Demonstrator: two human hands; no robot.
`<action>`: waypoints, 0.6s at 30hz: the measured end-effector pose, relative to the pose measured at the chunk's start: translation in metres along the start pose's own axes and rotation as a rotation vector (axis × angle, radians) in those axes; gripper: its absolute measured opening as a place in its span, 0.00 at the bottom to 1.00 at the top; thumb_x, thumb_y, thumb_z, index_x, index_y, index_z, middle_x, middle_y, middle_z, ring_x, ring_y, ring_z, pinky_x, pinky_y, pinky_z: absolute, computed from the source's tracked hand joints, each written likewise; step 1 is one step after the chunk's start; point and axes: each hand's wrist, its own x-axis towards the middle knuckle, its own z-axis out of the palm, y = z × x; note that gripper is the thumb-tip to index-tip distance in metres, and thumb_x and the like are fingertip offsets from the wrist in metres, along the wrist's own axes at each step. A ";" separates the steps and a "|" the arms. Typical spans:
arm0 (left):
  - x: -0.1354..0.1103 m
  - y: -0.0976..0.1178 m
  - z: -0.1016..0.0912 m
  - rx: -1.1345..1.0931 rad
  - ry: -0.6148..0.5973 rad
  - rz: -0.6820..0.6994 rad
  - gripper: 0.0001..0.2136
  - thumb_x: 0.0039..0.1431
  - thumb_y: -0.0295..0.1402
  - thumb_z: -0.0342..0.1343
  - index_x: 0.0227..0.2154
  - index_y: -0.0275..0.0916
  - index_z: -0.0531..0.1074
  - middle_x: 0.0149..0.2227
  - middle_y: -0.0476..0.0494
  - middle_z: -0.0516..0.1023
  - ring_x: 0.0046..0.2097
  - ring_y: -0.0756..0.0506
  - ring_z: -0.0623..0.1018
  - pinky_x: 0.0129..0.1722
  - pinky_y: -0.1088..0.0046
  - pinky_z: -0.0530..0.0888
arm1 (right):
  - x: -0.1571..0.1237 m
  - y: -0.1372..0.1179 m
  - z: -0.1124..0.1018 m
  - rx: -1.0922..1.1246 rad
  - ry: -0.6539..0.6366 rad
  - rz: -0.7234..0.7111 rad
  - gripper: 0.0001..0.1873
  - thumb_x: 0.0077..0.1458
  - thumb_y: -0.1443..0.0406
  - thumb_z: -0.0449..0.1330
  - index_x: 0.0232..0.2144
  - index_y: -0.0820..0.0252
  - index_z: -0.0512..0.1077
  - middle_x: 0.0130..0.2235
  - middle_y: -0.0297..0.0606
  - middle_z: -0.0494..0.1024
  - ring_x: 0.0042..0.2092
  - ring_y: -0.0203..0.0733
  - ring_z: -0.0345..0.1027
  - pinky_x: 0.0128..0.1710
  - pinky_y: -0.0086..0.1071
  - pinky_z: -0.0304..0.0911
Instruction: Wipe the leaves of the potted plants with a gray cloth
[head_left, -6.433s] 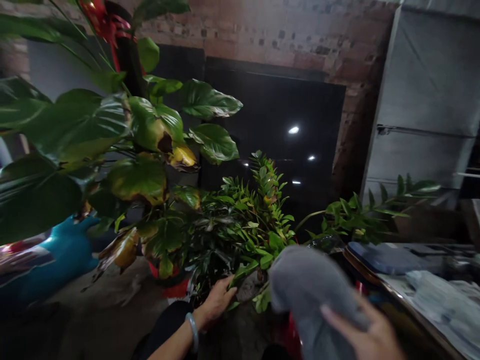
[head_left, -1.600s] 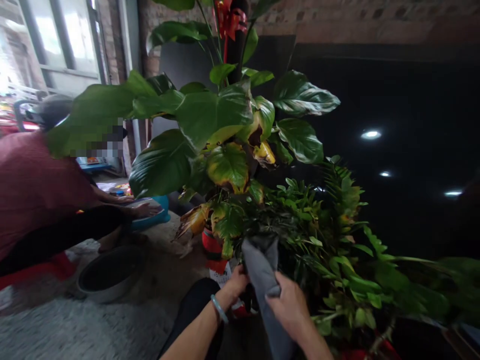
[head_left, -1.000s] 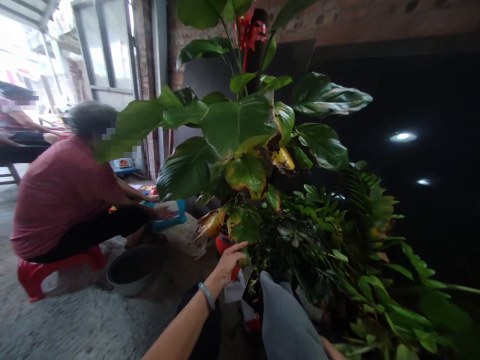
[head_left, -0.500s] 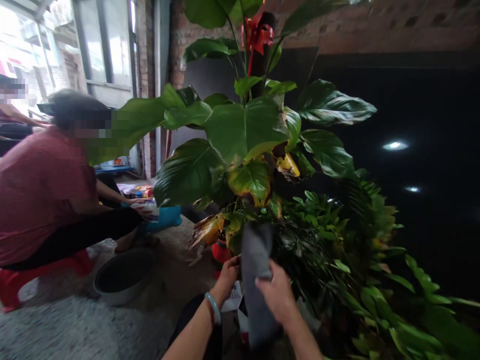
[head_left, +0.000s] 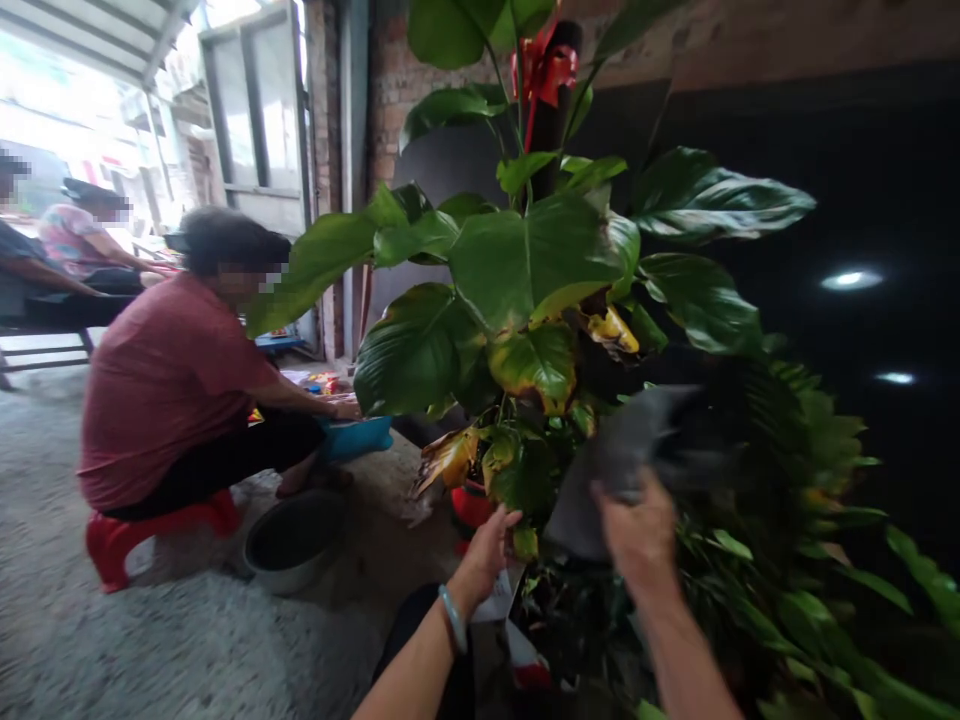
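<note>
Where a clock face is centred on the left hand [head_left: 481, 562], a co-worker [head_left: 165, 390] in a dusty-red shirt sits at ten o'clock on a low red stool [head_left: 112, 552], and a round grey basin [head_left: 281, 578] stands on the floor at nine. Directly at twelve is a red pot [head_left: 471, 508]. The left hand appears to hold nothing, its fingers loosely extended; the fingertips lie just beside a small yellow-green leaf [head_left: 526, 543], contact uncertain. Between twelve and one rise the broad leaves of a tall plant [head_left: 525, 260]. At two o'clock, apart from the left hand, is a grey cloth [head_left: 581, 510], its long axis running roughly from eight to two; the lower end points back towards the left hand, the upper end is blurred. At three, the right hand [head_left: 637, 530] grasps the cloth and is thus nearer to it. Beyond, also at three, spreads lower foliage [head_left: 802, 625].
</note>
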 end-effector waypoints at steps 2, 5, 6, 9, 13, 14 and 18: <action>-0.001 0.001 0.000 -0.108 -0.073 -0.035 0.25 0.44 0.53 0.57 0.35 0.34 0.75 0.24 0.45 0.77 0.28 0.46 0.75 0.32 0.72 0.69 | -0.022 0.010 0.023 -0.019 -0.183 -0.031 0.14 0.31 0.62 0.56 0.27 0.57 0.71 0.26 0.40 0.77 0.28 0.46 0.70 0.30 0.33 0.64; -0.003 0.002 -0.002 -0.206 -0.091 -0.034 0.26 0.45 0.55 0.55 0.35 0.35 0.75 0.24 0.46 0.77 0.29 0.46 0.74 0.34 0.72 0.68 | -0.057 0.031 0.008 -0.057 -0.561 -0.092 0.14 0.29 0.66 0.54 0.25 0.56 0.73 0.25 0.36 0.78 0.29 0.45 0.71 0.31 0.30 0.64; -0.004 0.004 -0.003 -0.207 -0.085 -0.049 0.28 0.46 0.56 0.53 0.36 0.34 0.74 0.24 0.45 0.77 0.29 0.46 0.74 0.34 0.71 0.68 | -0.064 0.037 -0.008 -0.053 -0.700 -0.109 0.16 0.31 0.66 0.53 0.27 0.56 0.74 0.28 0.36 0.79 0.31 0.45 0.72 0.32 0.30 0.64; -0.006 0.008 -0.005 -0.162 -0.062 -0.113 0.31 0.51 0.58 0.44 0.39 0.31 0.73 0.25 0.43 0.76 0.28 0.45 0.74 0.32 0.70 0.67 | -0.059 0.041 -0.070 -0.007 -0.770 -0.038 0.19 0.36 0.61 0.55 0.34 0.58 0.74 0.34 0.38 0.80 0.37 0.47 0.73 0.36 0.30 0.65; -0.006 0.010 -0.004 -0.135 -0.031 -0.112 0.31 0.56 0.55 0.39 0.42 0.30 0.71 0.31 0.40 0.78 0.32 0.45 0.75 0.34 0.70 0.67 | -0.015 0.021 -0.100 -0.052 -0.121 0.185 0.29 0.31 0.51 0.62 0.38 0.59 0.73 0.29 0.38 0.78 0.34 0.50 0.72 0.30 0.33 0.65; -0.006 0.009 -0.004 -0.131 -0.034 -0.106 0.31 0.56 0.55 0.39 0.42 0.30 0.71 0.32 0.39 0.78 0.34 0.44 0.76 0.35 0.70 0.67 | -0.005 0.014 -0.091 -0.047 -0.014 0.173 0.31 0.30 0.50 0.62 0.39 0.60 0.72 0.29 0.39 0.78 0.33 0.50 0.71 0.29 0.34 0.64; -0.004 0.002 -0.006 -0.125 -0.095 -0.078 0.30 0.51 0.56 0.47 0.39 0.31 0.72 0.32 0.38 0.78 0.37 0.41 0.76 0.37 0.67 0.69 | 0.006 0.000 -0.015 -0.004 -0.208 -0.094 0.24 0.37 0.57 0.54 0.38 0.61 0.71 0.30 0.40 0.77 0.32 0.46 0.69 0.33 0.34 0.63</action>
